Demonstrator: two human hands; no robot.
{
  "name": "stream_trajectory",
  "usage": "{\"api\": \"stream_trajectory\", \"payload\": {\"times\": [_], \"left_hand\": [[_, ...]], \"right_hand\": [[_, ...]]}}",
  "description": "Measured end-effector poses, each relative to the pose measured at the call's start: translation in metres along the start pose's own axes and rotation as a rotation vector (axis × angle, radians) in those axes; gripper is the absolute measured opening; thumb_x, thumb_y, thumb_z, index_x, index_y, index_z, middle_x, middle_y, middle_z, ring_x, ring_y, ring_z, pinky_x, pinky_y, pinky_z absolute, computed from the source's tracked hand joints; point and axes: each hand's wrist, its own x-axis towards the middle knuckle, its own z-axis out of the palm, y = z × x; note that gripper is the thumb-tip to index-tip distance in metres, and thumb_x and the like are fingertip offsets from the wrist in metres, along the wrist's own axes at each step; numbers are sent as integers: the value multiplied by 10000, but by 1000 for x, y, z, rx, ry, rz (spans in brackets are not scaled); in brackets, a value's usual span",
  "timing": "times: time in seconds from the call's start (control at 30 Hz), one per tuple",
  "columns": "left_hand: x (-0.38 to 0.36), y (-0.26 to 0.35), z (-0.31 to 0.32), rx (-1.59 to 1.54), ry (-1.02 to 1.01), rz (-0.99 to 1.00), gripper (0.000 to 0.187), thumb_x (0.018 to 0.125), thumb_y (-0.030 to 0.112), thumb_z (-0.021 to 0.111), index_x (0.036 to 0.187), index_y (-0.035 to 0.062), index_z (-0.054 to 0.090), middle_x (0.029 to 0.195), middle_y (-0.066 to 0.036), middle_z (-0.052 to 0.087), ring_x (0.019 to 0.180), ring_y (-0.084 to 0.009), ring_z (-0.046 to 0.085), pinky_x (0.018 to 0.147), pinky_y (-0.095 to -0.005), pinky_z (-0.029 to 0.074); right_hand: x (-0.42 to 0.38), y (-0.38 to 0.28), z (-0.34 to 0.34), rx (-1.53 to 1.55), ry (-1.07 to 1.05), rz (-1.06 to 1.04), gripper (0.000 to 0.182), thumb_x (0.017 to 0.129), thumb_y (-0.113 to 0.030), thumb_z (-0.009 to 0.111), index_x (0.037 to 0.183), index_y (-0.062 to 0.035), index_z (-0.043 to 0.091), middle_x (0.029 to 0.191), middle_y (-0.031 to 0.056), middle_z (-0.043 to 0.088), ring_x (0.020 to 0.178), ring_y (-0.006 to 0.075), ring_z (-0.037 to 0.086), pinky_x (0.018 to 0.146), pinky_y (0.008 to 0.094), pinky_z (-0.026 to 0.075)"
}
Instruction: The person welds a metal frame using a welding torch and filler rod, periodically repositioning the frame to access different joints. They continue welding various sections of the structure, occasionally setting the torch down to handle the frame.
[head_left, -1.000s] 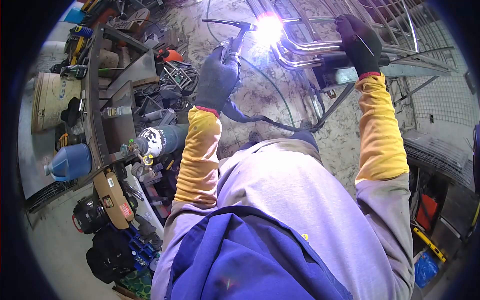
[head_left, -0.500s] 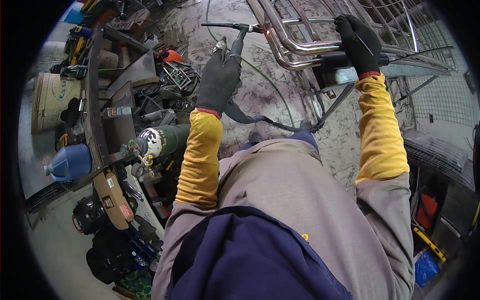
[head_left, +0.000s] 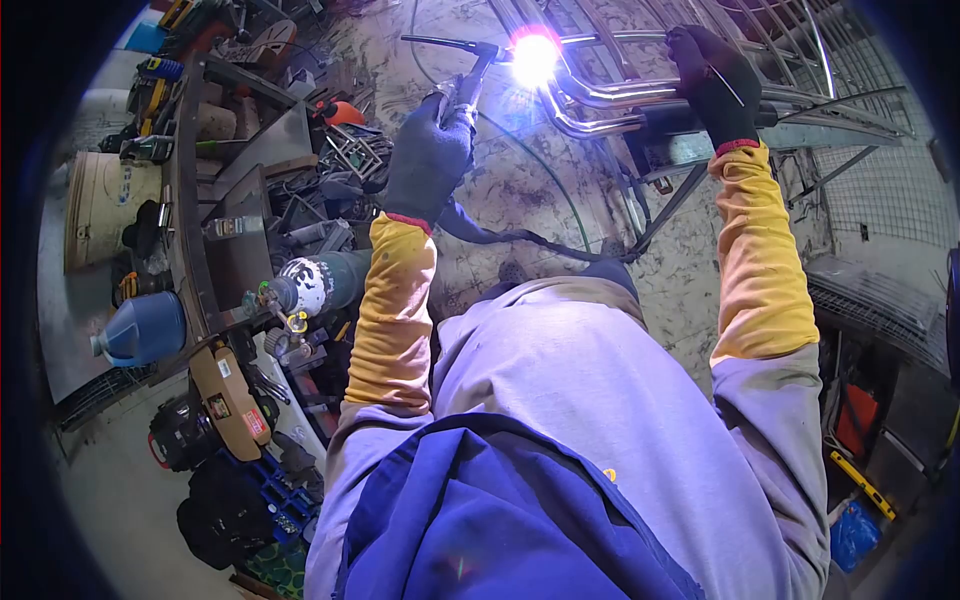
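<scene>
My left hand [head_left: 430,155], in a dark glove, is closed around the handle of a welding torch [head_left: 483,62]. A bright white-violet arc [head_left: 535,60] glares at the torch tip and hides the spot on the bent shiny metal tubes [head_left: 605,95] behind it. A dark cable hangs below the left hand. My right hand [head_left: 715,85], also gloved, is closed beside the tubes, with a thin metal rod [head_left: 727,86] between its fingers. Whether it also touches the tubes is hard to tell.
On the left stand a metal-framed bench [head_left: 190,200], a green gas cylinder [head_left: 335,280] with a regulator, a blue jug [head_left: 145,328] and scrap metal pieces [head_left: 360,155]. A green hose [head_left: 545,170] crosses the floor. Wire mesh [head_left: 890,200] is at the right.
The small orange glow at the torch tip has become a bright arc, lighting my clothes violet. My left hand has shifted slightly left; the right has hardly moved.
</scene>
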Motion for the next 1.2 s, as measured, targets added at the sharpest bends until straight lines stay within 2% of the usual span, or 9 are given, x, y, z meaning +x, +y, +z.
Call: {"api": "stream_trajectory", "payload": {"times": [0.17, 0.3, 0.4, 0.53, 0.7, 0.8, 0.83, 0.9, 1.2], "left_hand": [[-2, -10, 2, 98, 40, 103, 414, 1039, 319, 614, 1204, -59, 653, 825, -207, 703, 728, -297, 750, 645, -443, 551], [-9, -1, 9, -120, 74, -53, 375, 1035, 320, 597, 1095, -49, 621, 789, -168, 678, 607, -269, 689, 566, -412, 536], [-20, 19, 6, -214, 24, -202, 373, 1012, 362, 640, 1144, 14, 623, 858, -64, 653, 630, -159, 668, 529, -305, 522], [-18, 13, 9, -219, 32, -197, 351, 1028, 348, 620, 1154, 20, 633, 826, -46, 640, 616, -139, 642, 512, -301, 503], [8, -23, 13, 7, 96, 124, 403, 1068, 242, 603, 1393, 11, 661, 803, -150, 716, 658, -246, 718, 627, -410, 551], [3, -12, 7, -64, 15, -12, 430, 1064, 244, 605, 1417, 2, 647, 850, -192, 737, 698, -291, 737, 660, -432, 563], [4, -15, 9, -64, 15, -12, 430, 1064, 244, 605, 1417, 2, 647, 850, -192, 737, 698, -291, 737, 660, -432, 563], [4, -17, 12, -173, 71, 102, 225, 1082, 226, 617, 1128, 10, 659, 756, -9, 611, 525, -103, 561, 461, -281, 447], [-19, 18, 6, -172, 14, -179, 364, 1028, 327, 626, 1177, -5, 623, 866, -57, 653, 641, -141, 663, 523, -306, 512]], "right_hand": [[-3, 3, -1, -18, 8, -25, 458, 1036, -488, 552, 1214, -139, 790, 955, 49, 820, 811, 227, 784, 771, 344, 575], [-4, 1, -1, 80, -5, 28, 463, 1034, -507, 563, 1223, -153, 794, 956, 46, 824, 820, 229, 787, 777, 341, 576], [-4, -1, -2, 74, -22, 46, 458, 1031, -506, 570, 1223, -156, 795, 952, 41, 825, 808, 223, 788, 780, 339, 579], [-5, -4, -2, 55, -7, 43, 453, 1031, -496, 568, 1224, -156, 797, 948, 40, 824, 799, 217, 789, 778, 338, 580], [-3, -4, -2, 27, -13, 37, 443, 1035, -484, 564, 1217, -153, 795, 934, 39, 821, 750, 209, 782, 761, 338, 578], [-2, -5, -2, 47, -19, 40, 439, 1035, -484, 568, 1213, -153, 796, 924, 36, 820, 730, 200, 778, 750, 336, 576], [-3, -5, -2, 55, -23, 43, 438, 1035, -484, 569, 1211, -152, 796, 921, 34, 820, 724, 198, 777, 747, 335, 576], [-3, -4, -2, 77, -28, 48, 436, 1036, -484, 572, 1208, -152, 796, 914, 32, 819, 711, 192, 774, 740, 333, 575], [-2, 4, 1, -5, 17, -30, 442, 1040, -513, 567, 1201, -177, 804, 913, 27, 819, 791, 224, 788, 754, 351, 578]]}}
